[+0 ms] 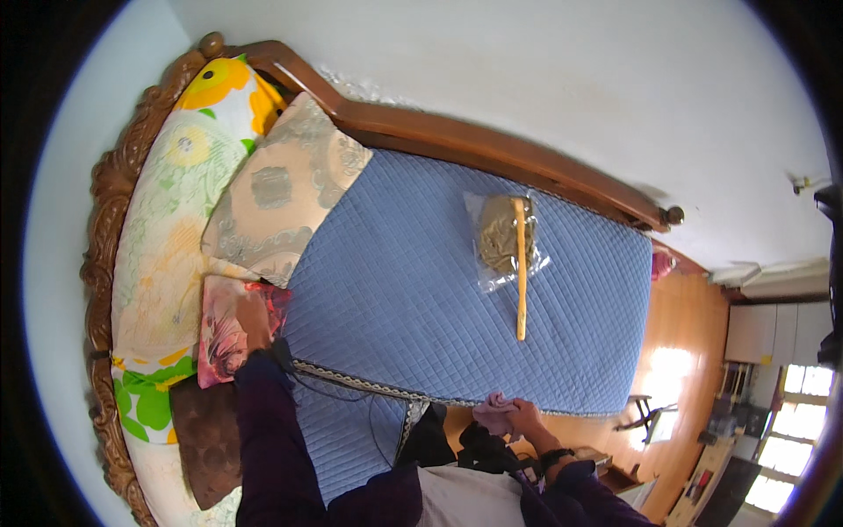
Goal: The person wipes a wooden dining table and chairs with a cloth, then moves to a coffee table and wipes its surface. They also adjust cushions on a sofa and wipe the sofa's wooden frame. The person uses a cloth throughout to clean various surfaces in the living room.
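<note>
My left hand point(253, 321) reaches out to the left and lies on a pink and red patterned cushion point(220, 323) near the head of the bed. Its fingers blur into the print, so their grip is unclear. Down by the near bedside, my right hand point(528, 421) holds a crumpled mauve cloth point(494, 410) just past the mattress edge. A blue quilted bedspread point(395, 277) with a lace border covers the mattress. On it lies a clear plastic bag point(504, 237) with something olive-brown inside, and a light wooden stick point(521, 283) rests across the bag.
A beige brocade pillow point(283, 191), a brown cushion point(207, 435) and a long floral bolster point(164, 257) line the carved wooden headboard point(108, 217). A wooden rail point(461, 135) runs along the wall side. At right, a small folding stool point(652, 421) stands on the wooden floor point(685, 329).
</note>
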Demonstrator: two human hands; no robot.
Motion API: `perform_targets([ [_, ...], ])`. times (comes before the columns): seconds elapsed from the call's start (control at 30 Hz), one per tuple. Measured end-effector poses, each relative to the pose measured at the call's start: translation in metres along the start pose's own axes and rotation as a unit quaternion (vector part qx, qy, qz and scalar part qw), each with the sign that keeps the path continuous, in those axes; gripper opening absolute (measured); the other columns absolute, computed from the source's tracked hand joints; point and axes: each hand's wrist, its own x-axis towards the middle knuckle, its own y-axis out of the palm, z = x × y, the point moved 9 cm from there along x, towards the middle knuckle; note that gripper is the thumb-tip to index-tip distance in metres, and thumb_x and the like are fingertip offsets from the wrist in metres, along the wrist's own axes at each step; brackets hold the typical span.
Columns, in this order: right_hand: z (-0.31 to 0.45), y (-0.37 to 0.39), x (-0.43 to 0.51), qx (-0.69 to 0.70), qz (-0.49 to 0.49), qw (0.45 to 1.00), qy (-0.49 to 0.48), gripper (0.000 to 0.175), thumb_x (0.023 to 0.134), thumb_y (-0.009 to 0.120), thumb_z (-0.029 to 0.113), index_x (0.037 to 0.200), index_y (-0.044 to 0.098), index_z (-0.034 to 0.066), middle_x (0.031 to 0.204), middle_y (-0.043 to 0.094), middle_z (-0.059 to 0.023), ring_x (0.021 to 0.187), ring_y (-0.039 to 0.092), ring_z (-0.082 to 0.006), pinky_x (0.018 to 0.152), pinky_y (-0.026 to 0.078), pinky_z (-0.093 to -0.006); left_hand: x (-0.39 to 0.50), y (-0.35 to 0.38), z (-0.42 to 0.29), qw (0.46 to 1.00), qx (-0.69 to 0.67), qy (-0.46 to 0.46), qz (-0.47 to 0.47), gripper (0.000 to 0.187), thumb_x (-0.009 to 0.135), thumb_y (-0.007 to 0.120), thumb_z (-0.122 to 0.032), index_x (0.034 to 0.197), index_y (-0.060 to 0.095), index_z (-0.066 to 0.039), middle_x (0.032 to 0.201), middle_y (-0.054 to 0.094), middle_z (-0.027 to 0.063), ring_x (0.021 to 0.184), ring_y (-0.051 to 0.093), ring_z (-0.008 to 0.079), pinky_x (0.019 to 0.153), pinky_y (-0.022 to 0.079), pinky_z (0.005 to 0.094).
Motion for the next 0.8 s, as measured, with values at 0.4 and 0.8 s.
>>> perform_targets([
  [0.4,-0.032,-0.004,-0.008,0.041,-0.016,0.999,-0.021,0.031,0.081,0.068,0.031,0.100,0.074,0.0069,0.097,0.074,-0.0228,0.095,0.072,-0.0394,0.081,0.057,-0.0470,-0.479,0.009,-0.220,0.611,-0.517,-0.330,0.501,0.017,0.090,0.057,-0.009,0.077,0.067,-0.006,0.058,0.061,0.0115,0.046,0.060,0.0250,0.040,0.043,0.0419],
  [0.8,-0.172,-0.044,-0.032,0.124,-0.046,0.991,0.009,0.032,0.084,0.070,0.035,0.105,0.076,0.0114,0.100,0.075,-0.0193,0.098,0.073,-0.0380,0.082,0.058,-0.0439,-0.326,-0.030,-0.267,0.844,-0.304,-0.049,0.438,0.029,0.095,0.059,-0.025,0.084,0.072,-0.002,0.066,0.070,0.0155,0.058,0.067,0.0271,0.058,0.052,0.0440],
])
